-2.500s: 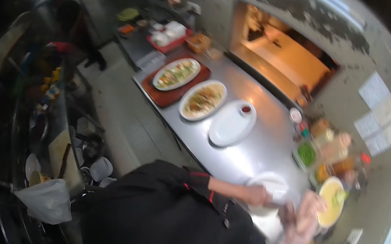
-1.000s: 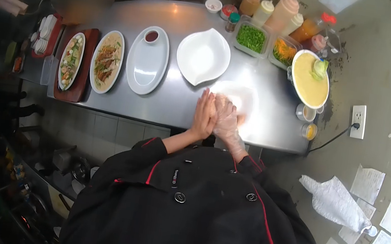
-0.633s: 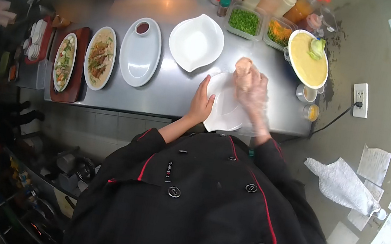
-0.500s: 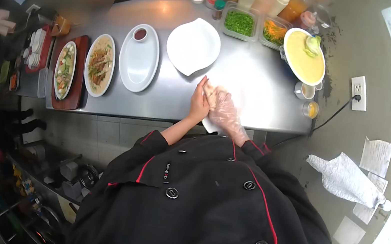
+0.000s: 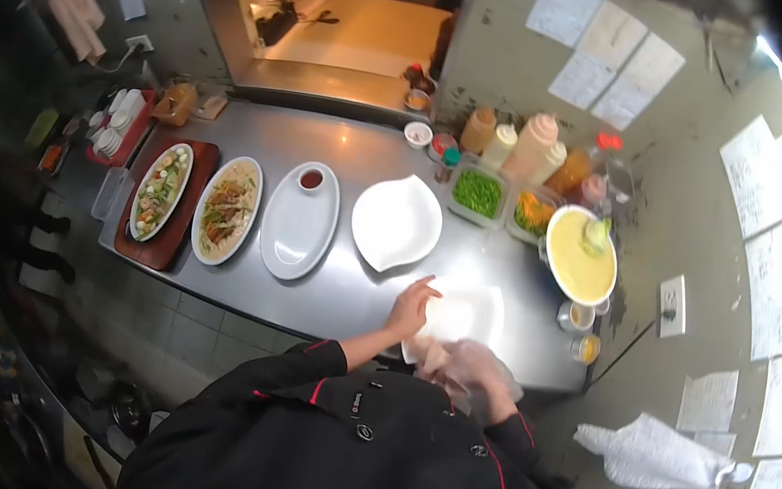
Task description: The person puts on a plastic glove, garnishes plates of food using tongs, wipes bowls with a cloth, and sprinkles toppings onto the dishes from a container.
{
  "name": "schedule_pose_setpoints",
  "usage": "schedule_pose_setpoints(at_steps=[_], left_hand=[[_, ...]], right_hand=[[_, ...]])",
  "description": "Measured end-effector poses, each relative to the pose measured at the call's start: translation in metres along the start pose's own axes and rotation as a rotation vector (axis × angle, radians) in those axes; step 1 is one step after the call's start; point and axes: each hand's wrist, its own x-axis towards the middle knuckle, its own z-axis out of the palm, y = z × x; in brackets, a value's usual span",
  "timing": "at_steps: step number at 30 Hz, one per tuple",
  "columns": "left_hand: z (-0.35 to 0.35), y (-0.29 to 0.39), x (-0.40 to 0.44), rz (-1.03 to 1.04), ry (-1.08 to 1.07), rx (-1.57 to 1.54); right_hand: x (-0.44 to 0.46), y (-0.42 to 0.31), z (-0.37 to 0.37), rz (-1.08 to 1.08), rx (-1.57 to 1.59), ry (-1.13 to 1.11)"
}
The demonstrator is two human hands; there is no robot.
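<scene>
At the counter's front edge lies a white dish (image 5: pixel 474 310), partly hidden by my hands. My left hand (image 5: pixel 411 310) is bare, and its fingers curl at the dish's left rim as if gripping it. My right hand (image 5: pixel 476 369), in a loose clear plastic glove, is low by the dish's front edge; its fingers are smeared and hard to make out. Just beyond my left hand stands a white pointed bowl (image 5: pixel 396 223). Left of it is an oval white plate (image 5: pixel 298 236) bearing a small cup of dark red sauce (image 5: pixel 311 180).
Farther left are an oval dish of food (image 5: pixel 227 210) and another (image 5: pixel 160 192) on a wooden board (image 5: pixel 203 166). At the back right stand chopped greens (image 5: pixel 478 193), shredded vegetables (image 5: pixel 534 210), squeeze bottles (image 5: pixel 531 149) and a bowl of yellow food (image 5: pixel 579 258). A cord hangs from the wall outlet (image 5: pixel 672 305).
My hands have come apart; the left has gone to the dish's left rim, the right is lower toward my body. The view has tilted up, showing more wall and the pass window.
</scene>
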Motion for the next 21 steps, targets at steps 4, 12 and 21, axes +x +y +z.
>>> schedule_pose_setpoints(at_steps=[4, 12, 21], left_hand=[[0.008, 0.042, -0.025, 0.163, -0.435, 0.737], [0.018, 0.021, -0.065, 0.681, -0.818, 1.014], [-0.003, 0.113, 0.007, 0.318, -0.338, 0.4]], right_hand=[[-0.044, 0.042, -0.024, -0.413, 1.345, -0.234], [-0.098, 0.069, -0.009, -0.078, 1.641, 0.487], [-0.053, 0.052, 0.067, -0.34, 1.348, 1.127]])
